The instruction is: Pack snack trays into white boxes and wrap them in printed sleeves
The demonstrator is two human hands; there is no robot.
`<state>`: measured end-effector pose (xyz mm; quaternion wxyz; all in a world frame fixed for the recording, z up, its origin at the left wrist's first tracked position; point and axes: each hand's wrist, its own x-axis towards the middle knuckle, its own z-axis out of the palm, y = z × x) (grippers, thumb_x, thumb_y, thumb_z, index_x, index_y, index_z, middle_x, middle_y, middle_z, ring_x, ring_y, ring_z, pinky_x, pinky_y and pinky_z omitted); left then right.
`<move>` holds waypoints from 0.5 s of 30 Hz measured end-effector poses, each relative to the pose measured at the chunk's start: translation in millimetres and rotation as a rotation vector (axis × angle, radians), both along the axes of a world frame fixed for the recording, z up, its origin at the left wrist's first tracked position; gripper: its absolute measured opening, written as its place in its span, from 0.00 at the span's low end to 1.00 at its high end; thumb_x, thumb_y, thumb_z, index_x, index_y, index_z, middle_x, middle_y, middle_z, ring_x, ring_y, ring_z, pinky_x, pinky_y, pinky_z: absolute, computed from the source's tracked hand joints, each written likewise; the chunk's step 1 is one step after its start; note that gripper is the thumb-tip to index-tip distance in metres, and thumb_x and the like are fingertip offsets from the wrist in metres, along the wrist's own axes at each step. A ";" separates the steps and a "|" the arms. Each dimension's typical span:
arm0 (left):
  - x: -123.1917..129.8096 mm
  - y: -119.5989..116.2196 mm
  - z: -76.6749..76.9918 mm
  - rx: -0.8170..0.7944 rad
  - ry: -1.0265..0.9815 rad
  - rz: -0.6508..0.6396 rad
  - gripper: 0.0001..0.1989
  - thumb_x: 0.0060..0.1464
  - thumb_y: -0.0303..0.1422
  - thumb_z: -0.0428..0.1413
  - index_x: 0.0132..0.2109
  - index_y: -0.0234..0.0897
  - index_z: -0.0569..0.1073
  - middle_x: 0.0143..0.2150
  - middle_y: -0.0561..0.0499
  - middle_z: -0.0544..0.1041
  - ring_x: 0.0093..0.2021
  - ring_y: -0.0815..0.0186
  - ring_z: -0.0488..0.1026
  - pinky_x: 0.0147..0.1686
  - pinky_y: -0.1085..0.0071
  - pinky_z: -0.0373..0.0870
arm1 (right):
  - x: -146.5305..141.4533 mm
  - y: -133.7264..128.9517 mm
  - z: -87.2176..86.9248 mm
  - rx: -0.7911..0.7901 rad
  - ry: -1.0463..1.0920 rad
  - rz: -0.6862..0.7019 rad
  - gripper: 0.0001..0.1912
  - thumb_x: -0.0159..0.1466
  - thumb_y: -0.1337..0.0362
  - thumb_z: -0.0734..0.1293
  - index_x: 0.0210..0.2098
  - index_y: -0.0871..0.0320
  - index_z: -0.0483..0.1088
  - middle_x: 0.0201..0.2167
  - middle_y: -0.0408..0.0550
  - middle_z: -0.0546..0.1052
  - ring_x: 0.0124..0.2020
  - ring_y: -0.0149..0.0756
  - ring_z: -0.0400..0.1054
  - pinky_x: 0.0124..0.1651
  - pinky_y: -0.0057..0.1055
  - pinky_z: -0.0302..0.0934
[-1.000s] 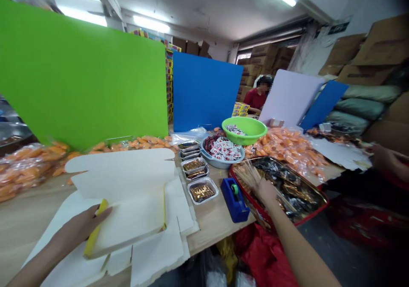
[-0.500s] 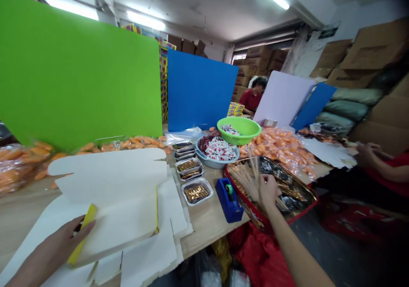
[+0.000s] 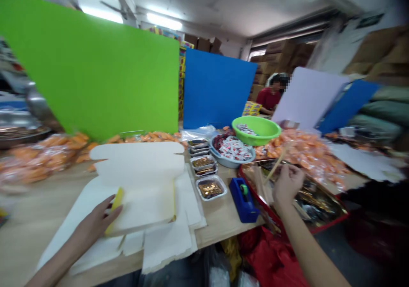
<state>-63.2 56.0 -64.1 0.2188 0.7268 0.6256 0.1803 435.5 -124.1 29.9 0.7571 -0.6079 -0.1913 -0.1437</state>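
My left hand (image 3: pixel 96 223) rests on a folded white card box blank (image 3: pixel 137 163) and grips a yellow strip (image 3: pixel 115 210) along its edge. My right hand (image 3: pixel 287 184) pinches a thin wooden stick (image 3: pixel 277 163) above a red-rimmed tray (image 3: pixel 252 189). That tray holds a bundle of sticks and dark foil-wrapped pieces, and motion blur hides their details. A blue tape dispenser (image 3: pixel 243 199) stands just left of the tray. Several foil trays (image 3: pixel 209 189) with gold contents line up beside the card.
A grey basin (image 3: pixel 231 152) of red-and-white packets and a green bowl (image 3: pixel 255 130) stand behind the foil trays. Bags of orange items (image 3: pixel 303 155) lie around them. Green and blue boards stand upright behind. A co-worker in red (image 3: pixel 270 98) sits beyond, among cardboard boxes.
My right hand has lifted from the tray with a stick. My left hand has moved along the card, and less of the yellow strip shows. The view has swung, and the co-worker's hands at right have left view.
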 end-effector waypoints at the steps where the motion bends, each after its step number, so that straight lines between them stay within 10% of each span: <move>1: 1.2 -4.5 0.7 -0.009 0.006 -0.002 0.33 0.46 0.50 0.44 0.55 0.33 0.64 0.48 0.44 0.74 0.44 0.57 0.73 0.45 0.67 0.67 | -21.1 9.0 7.3 0.032 -0.009 0.050 0.17 0.52 0.53 0.63 0.35 0.56 0.56 0.28 0.42 0.68 0.31 0.33 0.67 0.36 0.33 0.63; 8: 10.7 -22.8 8.1 -0.037 -0.059 -0.012 0.31 0.53 0.40 0.41 0.60 0.25 0.58 0.57 0.39 0.65 0.55 0.58 0.64 0.55 0.64 0.57 | -228.4 79.1 -12.5 -0.172 -0.186 0.967 0.12 0.61 0.60 0.60 0.44 0.54 0.57 0.33 0.45 0.71 0.33 0.32 0.67 0.34 0.29 0.62; 10: 13.0 -25.5 10.3 -0.039 -0.093 0.000 0.30 0.54 0.39 0.42 0.60 0.25 0.58 0.56 0.38 0.66 0.54 0.58 0.65 0.54 0.64 0.58 | -271.0 97.2 -38.1 -0.509 -0.407 1.046 0.12 0.64 0.65 0.53 0.46 0.56 0.58 0.37 0.48 0.69 0.38 0.33 0.66 0.40 0.30 0.61; 15: 14.1 -27.7 10.8 -0.053 -0.110 0.007 0.27 0.54 0.36 0.43 0.59 0.29 0.58 0.54 0.39 0.68 0.49 0.59 0.68 0.50 0.64 0.61 | -311.3 116.9 -75.9 -0.788 -0.615 1.110 0.21 0.54 0.81 0.52 0.40 0.61 0.66 0.32 0.52 0.71 0.38 0.41 0.65 0.37 0.33 0.60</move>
